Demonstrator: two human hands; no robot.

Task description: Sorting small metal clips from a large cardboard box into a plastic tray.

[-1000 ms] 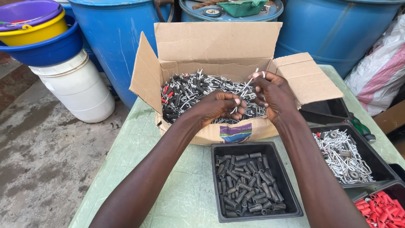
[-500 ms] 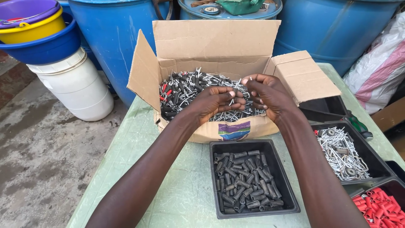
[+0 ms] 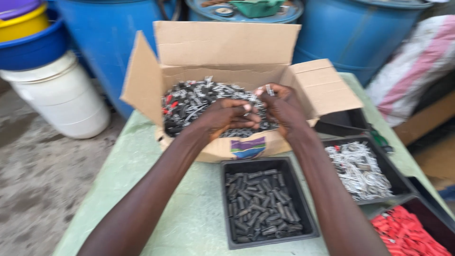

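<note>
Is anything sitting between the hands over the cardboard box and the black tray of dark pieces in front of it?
Only the box's near wall. The left hand and right hand hover over the mixed parts in the box; the black tray lies open just beyond that wall.

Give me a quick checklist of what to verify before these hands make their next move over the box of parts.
1. Left hand over the cardboard box: ok.
2. Right hand pinching a small metal piece in its fingers: ok.
3. What the left hand holds: cannot tell, blurred.
4. Tray of dark sleeves lies open below the hands: ok.
5. Tray of metal clips within the right hand's side: ok.
6. Tray of red caps fully in view: not ok.
</note>
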